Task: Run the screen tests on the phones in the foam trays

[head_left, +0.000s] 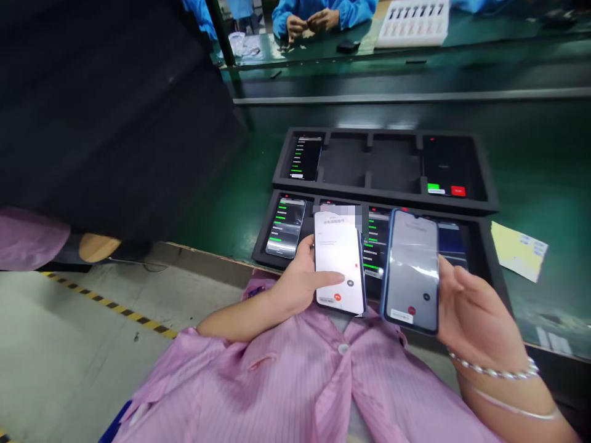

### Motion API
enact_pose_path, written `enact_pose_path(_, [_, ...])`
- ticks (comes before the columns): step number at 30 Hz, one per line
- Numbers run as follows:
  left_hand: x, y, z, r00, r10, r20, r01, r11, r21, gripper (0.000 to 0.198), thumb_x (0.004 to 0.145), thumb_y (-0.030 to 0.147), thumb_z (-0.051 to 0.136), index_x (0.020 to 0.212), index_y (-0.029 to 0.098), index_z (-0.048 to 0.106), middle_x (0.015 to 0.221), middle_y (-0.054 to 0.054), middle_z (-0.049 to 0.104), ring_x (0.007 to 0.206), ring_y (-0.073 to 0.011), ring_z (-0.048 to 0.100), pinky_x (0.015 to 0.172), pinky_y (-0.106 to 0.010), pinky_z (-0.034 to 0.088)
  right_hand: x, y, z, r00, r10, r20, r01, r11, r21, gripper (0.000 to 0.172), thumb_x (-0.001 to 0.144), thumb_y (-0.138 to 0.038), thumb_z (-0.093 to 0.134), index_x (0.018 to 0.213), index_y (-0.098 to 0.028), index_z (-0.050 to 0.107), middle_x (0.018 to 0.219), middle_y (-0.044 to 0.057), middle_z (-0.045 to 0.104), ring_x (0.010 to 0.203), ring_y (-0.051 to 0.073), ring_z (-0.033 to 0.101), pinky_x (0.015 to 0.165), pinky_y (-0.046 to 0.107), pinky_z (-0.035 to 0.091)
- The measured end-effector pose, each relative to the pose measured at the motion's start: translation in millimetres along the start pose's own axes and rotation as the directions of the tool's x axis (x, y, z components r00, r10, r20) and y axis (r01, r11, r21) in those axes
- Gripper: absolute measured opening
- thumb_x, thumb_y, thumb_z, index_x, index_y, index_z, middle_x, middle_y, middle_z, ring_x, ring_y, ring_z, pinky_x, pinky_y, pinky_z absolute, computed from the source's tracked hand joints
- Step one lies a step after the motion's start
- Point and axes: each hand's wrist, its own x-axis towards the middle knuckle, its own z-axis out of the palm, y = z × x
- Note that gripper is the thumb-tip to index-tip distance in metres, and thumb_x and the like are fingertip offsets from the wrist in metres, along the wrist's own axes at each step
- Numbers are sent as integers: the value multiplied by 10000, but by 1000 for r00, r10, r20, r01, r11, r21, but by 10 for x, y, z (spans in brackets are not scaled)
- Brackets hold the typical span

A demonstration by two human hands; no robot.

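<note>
My left hand (302, 280) is closed around a smartphone with a bright white call screen (335, 258), its thumb lying across the lower part of the display. A second smartphone with a dimmed grey screen (412, 264) and a blue edge is held by my right hand (480, 301), whose fingers are hidden behind it. Both phones are tilted up towards me, side by side, over the near black foam tray (265, 246). In that tray lie more phones, among them a phone with green and white text lines (287, 227); some are partly covered by the two held phones.
Behind stands another black foam tray (348, 192) with a phone (305, 158) at its left and a phone with green and red buttons (446, 166) at its right. A yellow paper (519, 251) lies right. Across the line, a co-worker's hands (314, 23) are near a white tray (412, 40).
</note>
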Motion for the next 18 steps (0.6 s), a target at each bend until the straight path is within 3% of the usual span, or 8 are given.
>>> enact_pose_path(4, [-2,-91,-34,998,-16,54,13,998,56,971,528,138,975,1328,264,439,1224,-63,657,1118,-299,671,1037,-492,494,-93,12,55,996,43,76,-42,999,-14,723,457,-334,837,1168,-319,706,1249,74,729,1017,347,741,717,430,634])
enact_pose_path(8, [-19,-123,-66,998,-12,62,5,993,115,973,559,142,980,1352,283,435,1322,-64,619,1182,-282,644,1059,-456,488,-120,19,-4,976,29,214,-29,1000,-4,837,512,-260,841,1325,-294,642,1156,65,746,893,297,757,703,403,623])
enact_pose_path(12, [-22,-70,-68,994,-25,103,20,998,53,915,580,279,990,1343,276,486,1308,-65,643,1196,-296,640,1037,-442,504,-126,-16,-60,970,-12,244,14,1000,-4,910,545,-201,849,1406,-341,592,1181,70,748,910,321,764,733,473,628])
enact_pose_path(14, [-10,-42,-67,996,-20,91,21,1000,-13,863,601,421,985,1320,270,530,1259,-61,670,1195,-308,643,1018,-440,516,-166,-32,-78,960,-24,279,8,998,61,839,566,-284,855,1372,-337,628,1210,100,741,940,358,761,748,542,609])
enact_pose_path(16, [9,-32,-66,997,-9,74,14,998,-60,810,630,562,958,1278,265,573,1240,-60,689,1191,-310,648,999,-434,530,-236,-22,-114,948,-57,314,8,988,156,771,597,-475,861,1330,-334,666,1262,129,720,1007,398,744,774,609,579])
enact_pose_path(18, [28,-39,-66,998,-21,65,26,996,-85,773,648,669,919,1222,256,605,1206,-62,709,1160,-318,663,974,-443,546,-312,20,-174,966,-136,220,94,977,190,768,649,-688,821,1317,-337,679,1289,134,704,1068,399,723,809,629,572])
